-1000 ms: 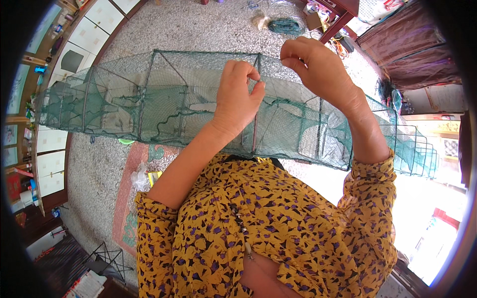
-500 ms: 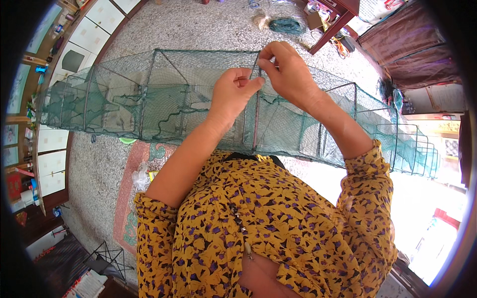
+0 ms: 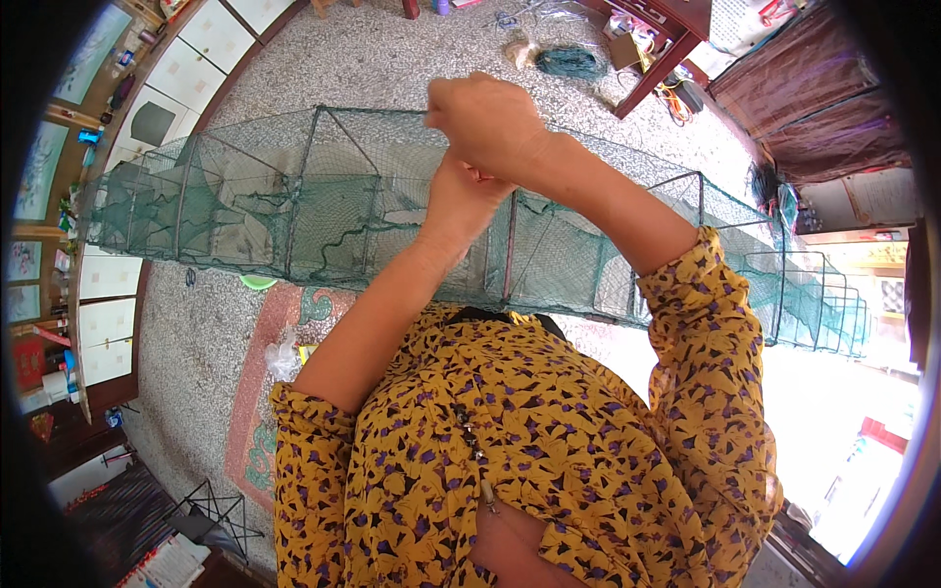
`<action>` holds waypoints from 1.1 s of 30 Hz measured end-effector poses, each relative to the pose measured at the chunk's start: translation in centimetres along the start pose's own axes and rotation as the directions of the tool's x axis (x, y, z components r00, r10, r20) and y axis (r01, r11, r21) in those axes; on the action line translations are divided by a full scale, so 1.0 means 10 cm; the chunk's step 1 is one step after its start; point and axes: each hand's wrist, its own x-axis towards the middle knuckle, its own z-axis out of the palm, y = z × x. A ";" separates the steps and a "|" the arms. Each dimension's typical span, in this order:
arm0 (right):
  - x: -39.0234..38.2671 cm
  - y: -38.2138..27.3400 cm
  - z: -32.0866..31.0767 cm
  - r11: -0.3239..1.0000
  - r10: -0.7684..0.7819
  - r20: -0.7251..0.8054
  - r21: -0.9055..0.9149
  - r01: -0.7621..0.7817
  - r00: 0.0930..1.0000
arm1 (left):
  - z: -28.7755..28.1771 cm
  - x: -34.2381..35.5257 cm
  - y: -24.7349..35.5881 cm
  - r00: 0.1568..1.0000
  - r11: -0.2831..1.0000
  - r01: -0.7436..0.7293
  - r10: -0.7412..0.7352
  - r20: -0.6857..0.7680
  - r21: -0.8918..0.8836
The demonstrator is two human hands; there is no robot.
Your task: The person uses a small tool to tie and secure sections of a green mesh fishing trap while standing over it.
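Note:
A long green mesh cage trap (image 3: 333, 235) with dark rectangular frames stretches across in front of me. At the frame bar (image 3: 509, 265) near its middle, my right hand (image 3: 485, 122) is over the top edge, crossing above my left hand, fingers curled closed; what they grip is hidden. My left hand (image 3: 461, 204) is just below and partly covered by it, with the few visible fingertips bent inward; I cannot make out what it holds.
White cabinets (image 3: 186, 69) line the left. A coil of green line (image 3: 571, 62) lies on the speckled floor beyond the trap, near a red wooden table (image 3: 642, 83). A green basin (image 3: 257, 280) and crumpled plastic (image 3: 282, 361) are below the trap. A folded metal stand (image 3: 225, 514) is lower left.
My right hand has moved left and up across the frame bar and now lies over my left hand, whose fingers have become mostly hidden. The trap has shifted slightly.

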 end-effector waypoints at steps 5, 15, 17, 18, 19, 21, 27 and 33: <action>0.14 -0.19 -0.26 0.967 0.024 -0.190 0.254 0.026 0.982 | 0.01 0.09 -0.17 0.988 0.983 -0.135 0.142 -0.058 0.122; -0.07 -0.13 -1.15 0.256 0.085 -0.611 0.777 0.575 0.787 | 0.00 0.06 -0.11 0.947 0.894 -0.271 0.314 -0.066 0.356; -0.17 -0.09 -1.19 0.233 0.020 -0.617 0.768 0.597 0.787 | 0.01 0.05 0.06 0.925 0.847 -0.358 0.378 0.028 0.393; -0.19 -0.07 -1.20 0.237 -0.007 -0.618 0.762 0.602 0.786 | 0.02 0.05 0.11 0.910 0.820 -0.401 0.407 0.076 0.407; -0.20 -0.07 -1.21 0.263 -0.018 -0.614 0.759 0.596 0.789 | 0.03 0.06 0.09 0.891 0.789 -0.442 0.439 0.112 0.426; -0.20 -0.06 -1.17 0.392 -0.002 -0.622 0.720 0.573 0.783 | 0.04 0.09 0.04 0.847 0.720 -0.523 0.497 0.187 0.457; -0.47 0.28 -1.00 0.884 -0.069 -0.399 0.400 0.242 0.914 | 0.04 -0.03 0.04 0.833 0.653 -0.490 0.546 0.090 0.578; -0.77 0.43 -0.72 0.998 0.002 -0.124 0.068 0.007 0.992 | 0.01 -0.14 0.04 0.842 0.644 -0.466 0.534 0.079 0.607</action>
